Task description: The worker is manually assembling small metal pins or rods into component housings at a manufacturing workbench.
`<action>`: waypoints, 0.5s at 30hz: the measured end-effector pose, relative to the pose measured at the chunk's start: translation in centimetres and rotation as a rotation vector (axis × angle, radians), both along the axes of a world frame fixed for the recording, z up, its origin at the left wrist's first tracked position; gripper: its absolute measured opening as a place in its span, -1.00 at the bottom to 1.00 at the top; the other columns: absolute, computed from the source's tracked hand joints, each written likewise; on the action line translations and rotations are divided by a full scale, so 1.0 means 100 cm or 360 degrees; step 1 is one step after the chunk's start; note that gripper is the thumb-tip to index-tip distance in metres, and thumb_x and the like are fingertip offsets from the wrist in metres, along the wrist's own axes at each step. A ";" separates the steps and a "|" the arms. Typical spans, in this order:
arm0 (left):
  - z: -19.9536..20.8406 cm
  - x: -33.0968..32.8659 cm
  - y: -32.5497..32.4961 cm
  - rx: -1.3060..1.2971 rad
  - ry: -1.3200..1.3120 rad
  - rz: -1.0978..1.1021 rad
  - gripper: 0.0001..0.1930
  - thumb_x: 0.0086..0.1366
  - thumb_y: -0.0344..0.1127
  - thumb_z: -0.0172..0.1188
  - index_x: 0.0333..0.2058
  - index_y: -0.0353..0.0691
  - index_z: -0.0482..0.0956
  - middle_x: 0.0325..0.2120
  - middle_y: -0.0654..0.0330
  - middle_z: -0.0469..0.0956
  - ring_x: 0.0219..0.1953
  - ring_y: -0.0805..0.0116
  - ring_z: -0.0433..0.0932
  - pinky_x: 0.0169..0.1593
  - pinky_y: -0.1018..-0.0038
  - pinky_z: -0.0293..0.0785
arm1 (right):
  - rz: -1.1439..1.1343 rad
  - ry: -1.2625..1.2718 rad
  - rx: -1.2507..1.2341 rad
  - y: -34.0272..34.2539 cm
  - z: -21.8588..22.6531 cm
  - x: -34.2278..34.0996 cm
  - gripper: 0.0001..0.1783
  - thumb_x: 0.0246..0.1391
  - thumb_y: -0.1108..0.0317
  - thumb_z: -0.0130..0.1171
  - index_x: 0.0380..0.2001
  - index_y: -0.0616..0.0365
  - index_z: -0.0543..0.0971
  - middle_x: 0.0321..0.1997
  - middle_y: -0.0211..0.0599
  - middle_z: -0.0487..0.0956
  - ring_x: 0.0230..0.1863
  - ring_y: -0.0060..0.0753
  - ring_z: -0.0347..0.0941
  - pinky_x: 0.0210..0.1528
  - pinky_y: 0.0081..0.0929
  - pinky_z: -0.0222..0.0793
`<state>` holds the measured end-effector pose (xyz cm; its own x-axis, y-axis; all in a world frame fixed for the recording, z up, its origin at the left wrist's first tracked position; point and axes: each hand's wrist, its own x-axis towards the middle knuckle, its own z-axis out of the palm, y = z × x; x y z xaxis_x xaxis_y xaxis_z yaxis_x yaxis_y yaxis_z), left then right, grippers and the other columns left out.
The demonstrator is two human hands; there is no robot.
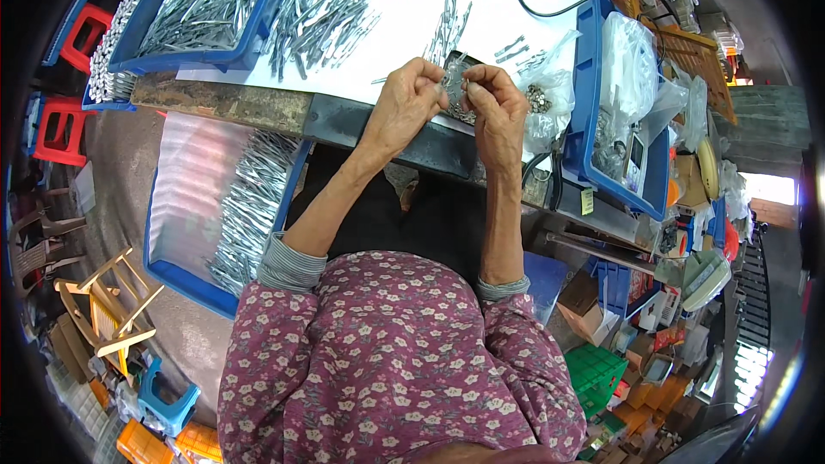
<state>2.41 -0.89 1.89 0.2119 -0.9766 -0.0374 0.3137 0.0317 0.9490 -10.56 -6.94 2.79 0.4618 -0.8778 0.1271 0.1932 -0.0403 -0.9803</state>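
Observation:
My left hand (406,105) and my right hand (497,110) are close together over the near edge of the white table top (412,9). Both have thumb and fingers pinched; whatever they hold is too small to make out. Below and between them sits a small dark tray (465,58) with tiny metal parts, partly hidden by my fingers. Just beyond it lie a few thin metal strips (449,21). A larger heap of similar strips (322,30) spreads to the left. Beside my right hand is a clear plastic bag (560,77) with small round metal pieces (539,100).
A blue bin (249,47) full of metal strips stands at the table's left. Another blue bin (587,133) with plastic bags is at the right. Below left, a blue crate (185,285) holds more strips. A black cable (524,4) crosses the far side. Red stools (62,131) stand farther left.

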 end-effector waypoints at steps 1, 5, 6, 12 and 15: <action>-0.001 -0.001 0.000 -0.0006 0.0033 -0.0005 -0.84 0.15 -0.46 -0.04 -0.28 -0.37 0.34 -0.62 0.26 0.42 -0.64 0.68 0.23 -0.59 0.77 0.12 | -0.0043 -0.0009 -0.0032 0.002 0.000 0.003 -0.85 -0.04 0.52 -0.01 -0.35 0.34 0.43 -0.45 -0.36 0.42 -0.50 -0.64 0.26 -0.44 -0.69 0.20; 0.000 -0.003 0.000 -0.0024 0.0069 0.0039 -0.81 0.09 -0.50 -0.08 -0.30 -0.46 0.36 -0.67 0.23 0.42 -0.66 0.64 0.26 -0.60 0.70 0.20 | -0.0132 0.0051 -0.0065 0.006 0.002 0.009 -0.87 -0.06 0.54 -0.03 -0.37 0.32 0.43 -0.48 -0.38 0.43 -0.53 -0.67 0.27 -0.47 -0.72 0.20; 0.000 -0.003 0.001 -0.0023 0.0052 0.0040 -0.81 0.09 -0.50 -0.08 -0.30 -0.45 0.36 -0.68 0.24 0.42 -0.66 0.64 0.27 -0.59 0.70 0.20 | -0.0130 0.0054 -0.0068 0.006 0.002 0.009 -0.87 -0.06 0.54 -0.03 -0.37 0.32 0.43 -0.48 -0.38 0.43 -0.53 -0.67 0.27 -0.47 -0.72 0.20; -0.001 -0.005 0.002 -0.0036 -0.0073 0.0047 -0.83 0.11 -0.49 -0.09 -0.32 -0.41 0.39 -0.68 0.27 0.42 -0.65 0.64 0.29 -0.57 0.71 0.23 | -0.0124 0.0075 -0.0097 0.006 -0.001 0.009 -0.93 -0.08 0.57 0.00 -0.44 0.28 0.39 -0.50 -0.41 0.40 -0.54 -0.67 0.28 -0.50 -0.72 0.21; -0.002 -0.004 0.003 -0.0047 -0.0088 0.0053 -0.83 0.12 -0.48 -0.09 -0.32 -0.41 0.39 -0.68 0.27 0.42 -0.66 0.64 0.29 -0.57 0.71 0.23 | -0.0133 0.0053 -0.0082 0.007 0.000 0.011 -0.95 -0.08 0.56 0.01 -0.46 0.26 0.37 -0.51 -0.41 0.39 -0.54 -0.67 0.28 -0.51 -0.72 0.22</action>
